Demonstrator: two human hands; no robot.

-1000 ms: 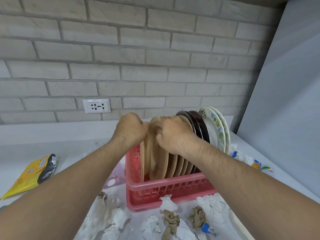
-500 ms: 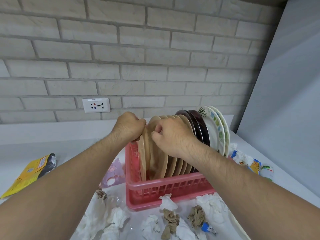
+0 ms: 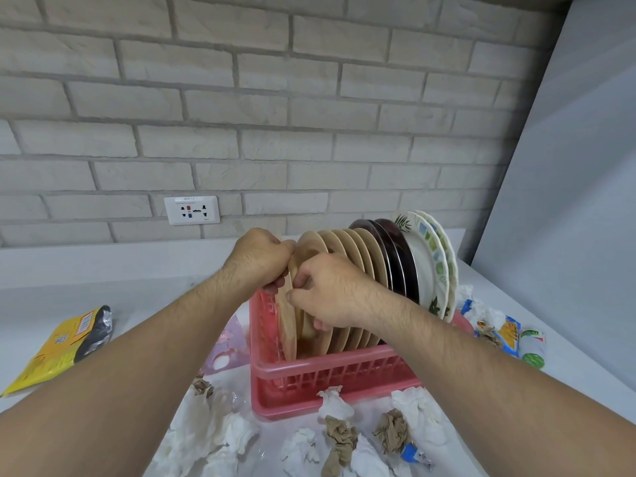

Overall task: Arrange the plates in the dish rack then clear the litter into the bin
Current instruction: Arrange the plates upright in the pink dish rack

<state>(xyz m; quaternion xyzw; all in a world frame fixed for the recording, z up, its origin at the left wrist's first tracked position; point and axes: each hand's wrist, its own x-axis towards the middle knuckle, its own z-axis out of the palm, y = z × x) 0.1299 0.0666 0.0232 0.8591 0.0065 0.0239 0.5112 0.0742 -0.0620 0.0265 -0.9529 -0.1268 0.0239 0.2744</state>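
Dropped lower on the endmost round beige plate (image 3: 288,327), pinching its rim with left hand (image 3: 260,259) and right hand (image 3: 332,292); nearly done racking, yet to clear crumpled tissue litter (image 3: 339,406).

Upright plates (image 3: 361,259) in pink dish rack (image 3: 330,370)

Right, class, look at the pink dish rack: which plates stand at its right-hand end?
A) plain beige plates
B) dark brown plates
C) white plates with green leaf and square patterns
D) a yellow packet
C: the white patterned plates close the row at the right end of the dish rack, past the dark plates and the beige plates.
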